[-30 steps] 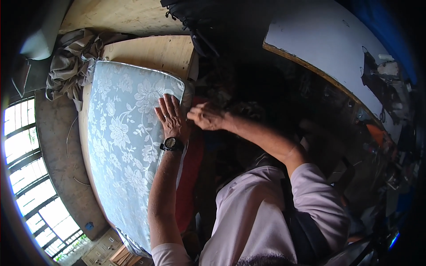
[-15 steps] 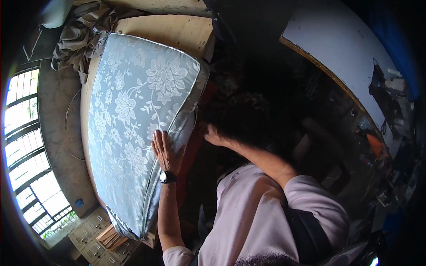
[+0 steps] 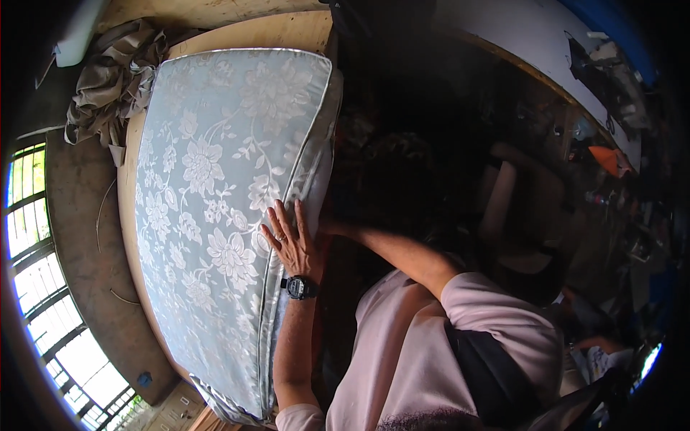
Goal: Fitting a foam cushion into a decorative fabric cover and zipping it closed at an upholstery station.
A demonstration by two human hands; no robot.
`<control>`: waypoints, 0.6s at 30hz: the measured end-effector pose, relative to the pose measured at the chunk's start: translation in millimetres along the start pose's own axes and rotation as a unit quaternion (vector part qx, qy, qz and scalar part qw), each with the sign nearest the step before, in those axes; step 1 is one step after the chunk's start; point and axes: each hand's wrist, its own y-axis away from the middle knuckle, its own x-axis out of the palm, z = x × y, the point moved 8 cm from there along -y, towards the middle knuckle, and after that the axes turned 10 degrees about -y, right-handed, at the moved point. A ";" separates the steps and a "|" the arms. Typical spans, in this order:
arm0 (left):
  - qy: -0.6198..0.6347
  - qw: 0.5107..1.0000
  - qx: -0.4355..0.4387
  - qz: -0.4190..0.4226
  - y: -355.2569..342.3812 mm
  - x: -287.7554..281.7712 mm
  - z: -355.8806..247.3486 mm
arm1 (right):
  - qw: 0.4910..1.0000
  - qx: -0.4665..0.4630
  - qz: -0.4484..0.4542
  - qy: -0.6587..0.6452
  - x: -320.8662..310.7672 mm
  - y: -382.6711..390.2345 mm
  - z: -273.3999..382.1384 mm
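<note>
Because the large pale blue cushion with white woven flowers point(image 3: 201, 179) lies to the left of both your hands in the head view, its right-hand side is the one that faces you. It fills the left and centre of the frame, its long axis running from the top of the picture down to the lower edge, and slightly bowed by the lens. Your left hand point(image 3: 295, 248) is the nearer one: it rests palm down near the middle of that long side, close to the pale raised piping point(image 3: 266, 294), with four fingers spread, pointing to the top of the frame. It grips nothing that you can see; its thumb is out of sight. Just below it, the black digital wristwatch point(image 3: 299, 287) sits on your wrist.

Your right hand point(image 3: 335, 227) is just to the right of the left one, past the cushion's side, with its forearm slanting in from the lower right. Shadow swallows its fingers, so you cannot tell how far they are closed, what they hold, or whether they touch the fabric. Beyond the cushion's far end, a light brown wooden board point(image 3: 251, 36) shows at the top of the frame.
</note>
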 end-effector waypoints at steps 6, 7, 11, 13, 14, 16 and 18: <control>-0.047 0.992 -0.028 -0.110 53.7 -131.1 34.1 | 0.975 0.045 0.164 -0.144 92.0 11.3 1.4; -0.056 0.985 -0.054 -0.156 64.9 -166.2 55.2 | 0.937 0.098 0.275 -0.193 126.2 16.4 15.2; -0.139 0.947 -0.083 -0.279 119.8 -254.5 118.1 | 0.935 0.039 0.313 -0.165 287.1 62.5 137.8; -0.141 0.953 -0.097 -0.248 153.0 -237.2 127.9 | 0.931 0.025 0.323 -0.167 287.0 65.9 129.3; -0.146 0.952 -0.101 -0.250 174.2 -216.3 127.2 | 0.932 0.012 0.315 -0.179 287.3 65.7 130.8; -0.159 0.949 -0.094 -0.256 191.3 -178.9 125.7 | 0.962 0.030 0.270 -0.004 286.4 62.7 125.3; -0.164 0.948 -0.104 -0.253 179.3 -180.6 137.7 | 0.963 0.043 0.202 0.174 277.5 70.1 142.2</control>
